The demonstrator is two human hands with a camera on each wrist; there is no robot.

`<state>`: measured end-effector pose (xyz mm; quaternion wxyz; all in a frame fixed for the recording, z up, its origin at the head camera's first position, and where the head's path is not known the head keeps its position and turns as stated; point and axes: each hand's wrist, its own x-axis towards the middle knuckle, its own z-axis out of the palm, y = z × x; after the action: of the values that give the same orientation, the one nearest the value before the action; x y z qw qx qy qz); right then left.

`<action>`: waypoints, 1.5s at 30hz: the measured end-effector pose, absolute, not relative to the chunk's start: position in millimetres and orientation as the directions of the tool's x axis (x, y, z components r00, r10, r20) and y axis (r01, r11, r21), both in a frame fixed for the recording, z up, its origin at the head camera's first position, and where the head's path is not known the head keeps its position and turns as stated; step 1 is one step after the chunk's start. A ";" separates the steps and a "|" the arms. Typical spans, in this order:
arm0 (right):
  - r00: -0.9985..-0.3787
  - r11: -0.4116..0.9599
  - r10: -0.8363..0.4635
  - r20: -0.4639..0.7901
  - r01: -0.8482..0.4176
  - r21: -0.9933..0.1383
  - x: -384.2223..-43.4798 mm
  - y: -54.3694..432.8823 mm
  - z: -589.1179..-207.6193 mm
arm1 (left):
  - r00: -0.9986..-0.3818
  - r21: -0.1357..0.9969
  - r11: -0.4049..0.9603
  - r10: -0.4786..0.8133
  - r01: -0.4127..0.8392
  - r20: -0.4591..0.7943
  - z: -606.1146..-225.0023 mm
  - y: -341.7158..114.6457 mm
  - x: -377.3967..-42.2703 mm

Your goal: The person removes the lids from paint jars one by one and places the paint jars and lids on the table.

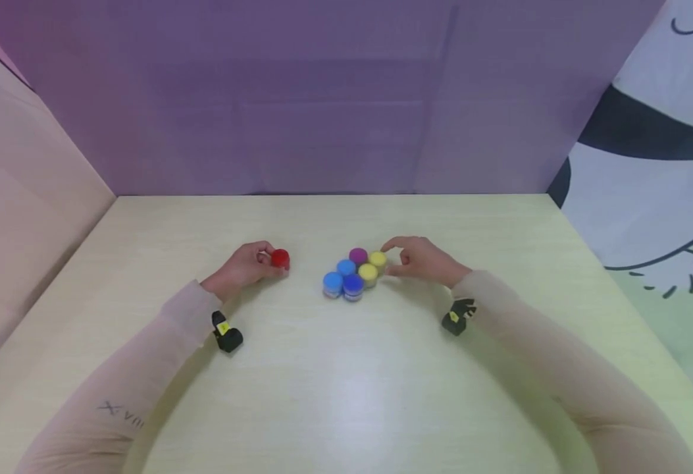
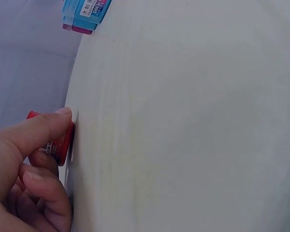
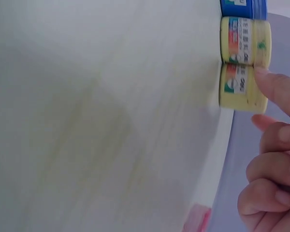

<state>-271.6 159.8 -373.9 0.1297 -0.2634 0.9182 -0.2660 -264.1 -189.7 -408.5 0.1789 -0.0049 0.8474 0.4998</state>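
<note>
In the head view, my left hand (image 1: 245, 266) holds a small red paint jar (image 1: 280, 259) between thumb and fingers, low over the table. A labelled red side of that jar shows past the fingers in the left wrist view. My right hand (image 1: 426, 260) is at the right side of a cluster of paint jars, thumb and index finger spread beside the rear yellow jar (image 1: 378, 259). In the right wrist view, the thumb (image 3: 278, 92) overlaps the end yellow jar (image 3: 237, 89), while the other fingers curl loosely.
Grouped tightly on the pale table (image 1: 322, 382) are a purple jar (image 1: 358, 256), a front yellow jar (image 1: 368, 274), a dark blue jar (image 1: 353, 287) and two light blue jars (image 1: 333, 284). A purple panel (image 1: 334, 99) rises behind the table's far edge.
</note>
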 end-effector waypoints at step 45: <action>-0.890 0.743 -0.420 -0.177 -0.225 -0.631 -257.2 163.7 -378.1 | -0.932 0.840 0.478 0.109 -0.257 -0.346 -398.7 -195.0 -246.7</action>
<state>-257.2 163.7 -378.1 0.1555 -0.1753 0.9204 -0.3129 -246.7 -195.0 -398.7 0.1793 -0.0440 0.8406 0.5092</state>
